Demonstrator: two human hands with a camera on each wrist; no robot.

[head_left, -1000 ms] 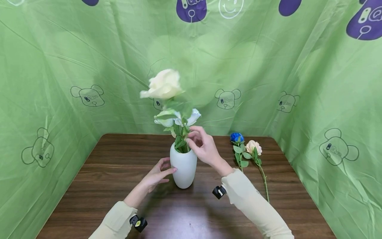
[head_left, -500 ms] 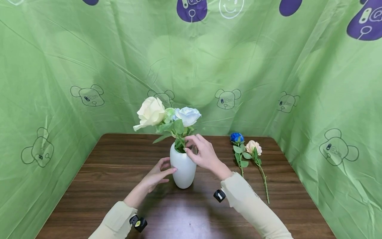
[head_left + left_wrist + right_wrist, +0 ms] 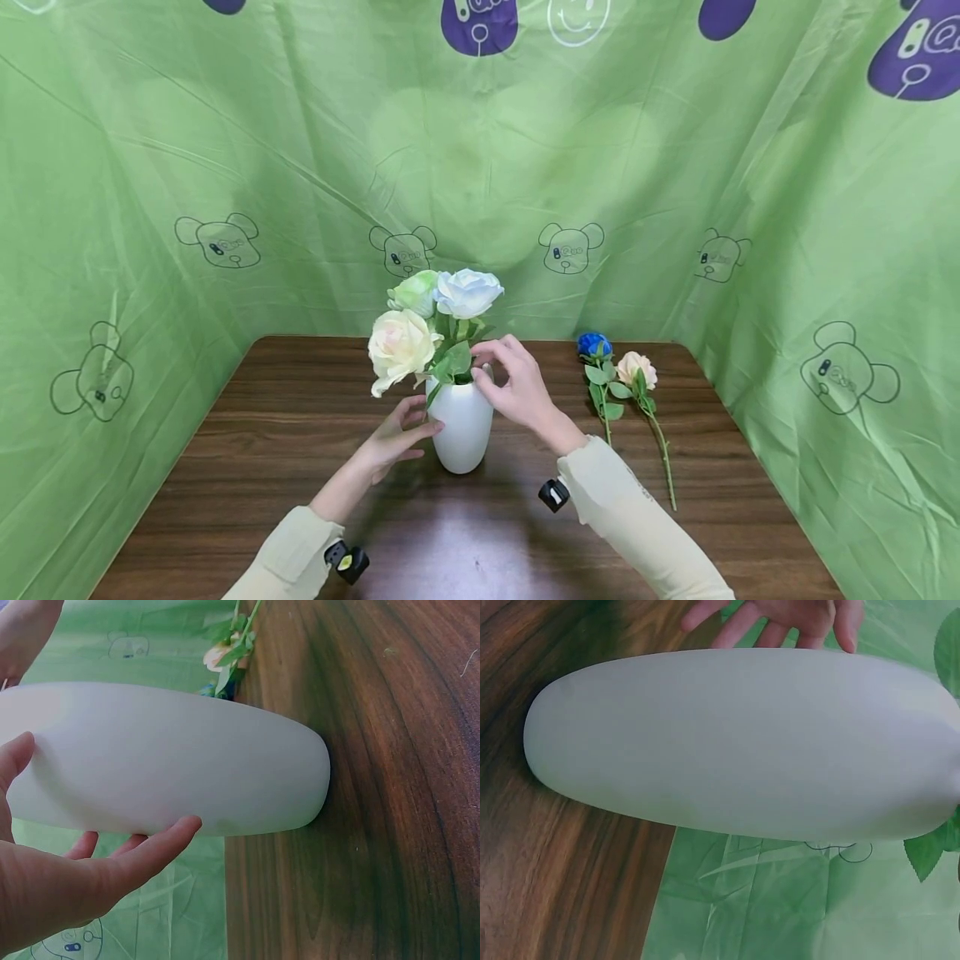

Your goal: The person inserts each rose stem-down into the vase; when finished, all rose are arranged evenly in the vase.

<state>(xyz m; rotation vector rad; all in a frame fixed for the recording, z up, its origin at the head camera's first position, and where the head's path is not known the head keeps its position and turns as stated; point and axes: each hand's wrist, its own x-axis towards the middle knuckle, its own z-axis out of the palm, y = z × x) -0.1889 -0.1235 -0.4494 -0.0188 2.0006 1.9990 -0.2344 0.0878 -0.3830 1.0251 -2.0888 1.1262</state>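
A white vase (image 3: 460,429) stands upright at mid-table, with three roses in it. The cream rose (image 3: 401,348) leans low over its front left rim, below a green-white rose (image 3: 414,292) and a pale blue rose (image 3: 469,293). My left hand (image 3: 392,442) lightly holds the vase's left side, its thumb (image 3: 16,757) on the front and other fingers along the far side. At the right of the rim is my right hand (image 3: 517,385), its thumb and index finger apart beside the leaves; any contact with a stem is unclear.
A blue rose (image 3: 595,346) and a peach rose (image 3: 637,371) lie on the wooden table (image 3: 300,425), to the right of the vase. Green cloth (image 3: 480,167) hangs behind and at both sides. Both wrists carry black cameras.
The cream rose has dropped from above the other flowers to the vase's front left rim, turning to face forward. The right hand has shifted slightly; the left hand has stayed at the vase.
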